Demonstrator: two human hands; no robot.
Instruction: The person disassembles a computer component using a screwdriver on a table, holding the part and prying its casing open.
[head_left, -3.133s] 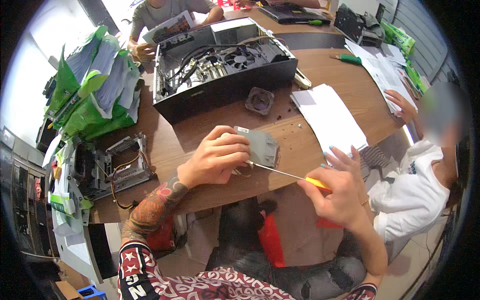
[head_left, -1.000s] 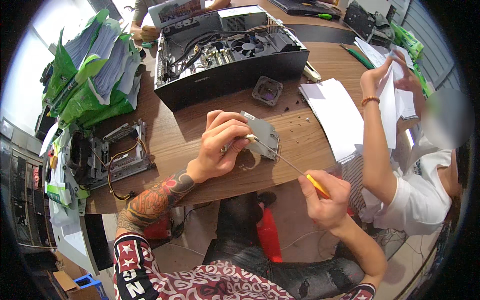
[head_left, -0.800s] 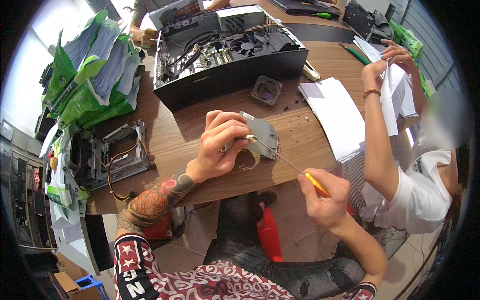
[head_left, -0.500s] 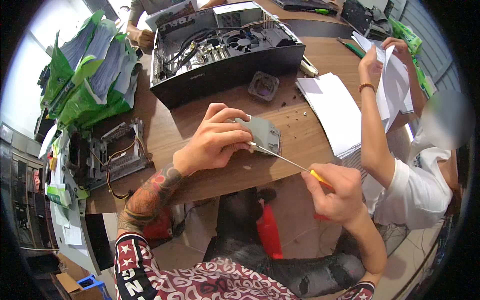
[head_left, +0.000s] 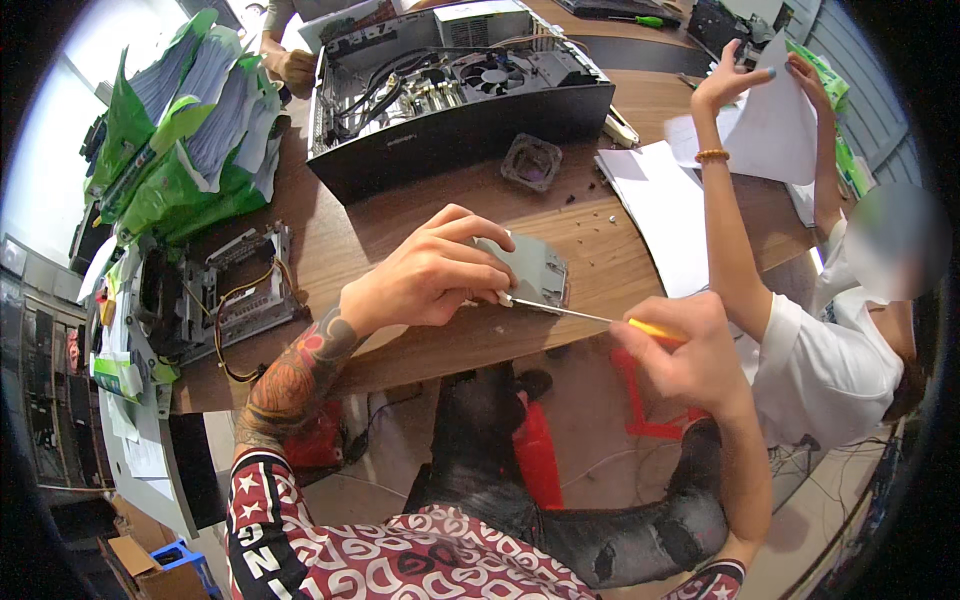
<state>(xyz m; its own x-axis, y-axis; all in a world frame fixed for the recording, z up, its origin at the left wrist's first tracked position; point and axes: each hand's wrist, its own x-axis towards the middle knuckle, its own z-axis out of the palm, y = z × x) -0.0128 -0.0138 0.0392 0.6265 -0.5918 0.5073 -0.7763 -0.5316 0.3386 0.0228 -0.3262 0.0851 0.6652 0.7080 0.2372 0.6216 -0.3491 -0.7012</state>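
Observation:
My left hand is closed on a flat grey metal part, like a small computer drive, at the table's near edge. Its fingers lie over the part's left side and hide some of it. In my right hand is a screwdriver with a yellow handle and a thin metal shaft. The shaft points left, nearly level, and its tip ends by my left fingertips at the part's near edge. Whether the tip sits in a screw I cannot tell.
Beyond my hands stands an opened computer case, with a small square fan before it. Loose screws and papers lie rightward. A metal frame with wires is at left. A co-worker's hand is at right.
My right hand and the screwdriver handle have risen slightly, so the shaft lies flatter. My left hand keeps its hold. At right, the co-worker has lifted and spread a sheet of paper.

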